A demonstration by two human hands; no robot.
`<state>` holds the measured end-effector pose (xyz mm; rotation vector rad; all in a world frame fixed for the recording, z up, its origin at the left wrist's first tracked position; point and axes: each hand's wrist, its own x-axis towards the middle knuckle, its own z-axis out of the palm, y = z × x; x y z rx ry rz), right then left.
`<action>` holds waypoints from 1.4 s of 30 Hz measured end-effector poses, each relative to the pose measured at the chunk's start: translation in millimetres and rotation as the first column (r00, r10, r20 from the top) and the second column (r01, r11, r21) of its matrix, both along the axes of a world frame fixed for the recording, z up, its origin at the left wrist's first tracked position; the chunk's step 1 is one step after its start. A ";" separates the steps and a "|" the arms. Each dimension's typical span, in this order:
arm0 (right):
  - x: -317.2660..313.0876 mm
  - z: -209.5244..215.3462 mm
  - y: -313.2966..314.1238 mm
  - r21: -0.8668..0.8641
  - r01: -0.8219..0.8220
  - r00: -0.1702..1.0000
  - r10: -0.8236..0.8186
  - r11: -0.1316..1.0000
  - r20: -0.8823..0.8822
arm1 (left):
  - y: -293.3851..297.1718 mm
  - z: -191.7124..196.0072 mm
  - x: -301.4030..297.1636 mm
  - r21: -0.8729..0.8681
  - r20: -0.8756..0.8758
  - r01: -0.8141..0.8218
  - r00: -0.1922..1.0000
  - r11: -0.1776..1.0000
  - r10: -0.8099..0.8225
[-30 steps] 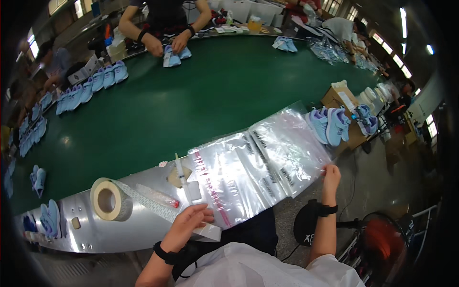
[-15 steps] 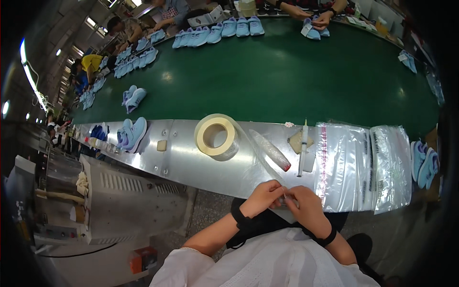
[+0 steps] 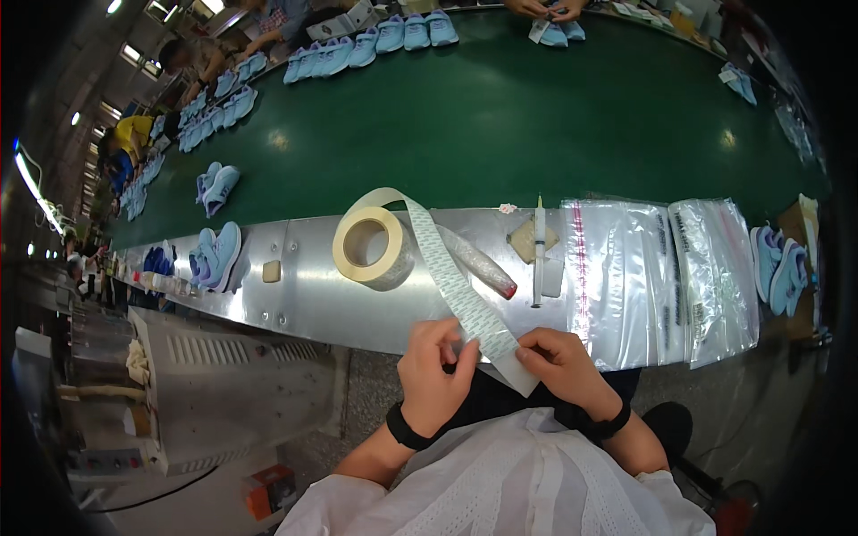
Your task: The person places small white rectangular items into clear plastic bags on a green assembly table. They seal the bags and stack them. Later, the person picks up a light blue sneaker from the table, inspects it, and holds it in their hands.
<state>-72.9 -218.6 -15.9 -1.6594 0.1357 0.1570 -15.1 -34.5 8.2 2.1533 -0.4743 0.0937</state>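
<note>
A roll of labels stands on the metal ledge, and its printed backing strip runs down toward me. My right hand pinches the strip's right edge near its loose end. At the strip's left edge, my left hand has curled fingers with thumb and forefinger close together. Whatever they may hold is too small to make out. Partly behind the strip lies a clear-wrapped tapered tool with a red tip. Farther right, a syringe lies across a tan pad.
Clear plastic bags lie in stacks on the ledge's right. Light-blue shoes stand at its left, and another pair at the far right. Beyond runs a green belt with shoes along its far side, where other people work.
My hands have moved apart; the left went leftward. The strip now shows its printed face and hangs wide between them. The view has shifted slightly.
</note>
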 end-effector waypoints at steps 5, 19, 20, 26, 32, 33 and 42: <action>10.7 3.4 5.7 0.074 0.003 0.984 -0.015 0.997 0.175 | -4.7 11.6 -8.1 -0.103 -0.133 0.293 0.943 0.951 -0.305; -20.7 -15.5 -23.7 -0.349 0.079 0.983 -0.015 0.934 0.181 | -16.6 18.6 23.0 -0.009 0.153 0.265 0.953 0.964 -0.261; -23.6 -15.7 -33.6 -0.280 0.141 0.986 -0.108 0.949 0.131 | -23.5 21.2 24.2 0.012 0.214 0.335 0.919 0.942 -0.330; -17.0 -24.9 -72.5 -0.744 0.587 0.804 -0.340 0.320 0.488 | -94.7 -37.7 3.1 0.261 0.058 0.778 0.578 0.571 -0.814; -26.0 -68.4 -92.9 -0.673 0.664 0.746 -0.353 0.327 0.565 | -96.9 -45.5 1.6 0.407 -0.026 0.765 0.556 0.500 -0.831; -29.7 -69.7 -97.5 -0.613 0.711 0.701 -0.419 0.345 0.577 | -95.7 -45.2 1.6 0.399 -0.052 0.777 0.549 0.487 -0.834; -44.1 -54.9 -109.7 0.164 0.701 0.705 -0.710 0.694 -0.008 | -199.9 -68.3 45.2 -0.894 -0.307 -0.236 -0.295 0.380 -0.905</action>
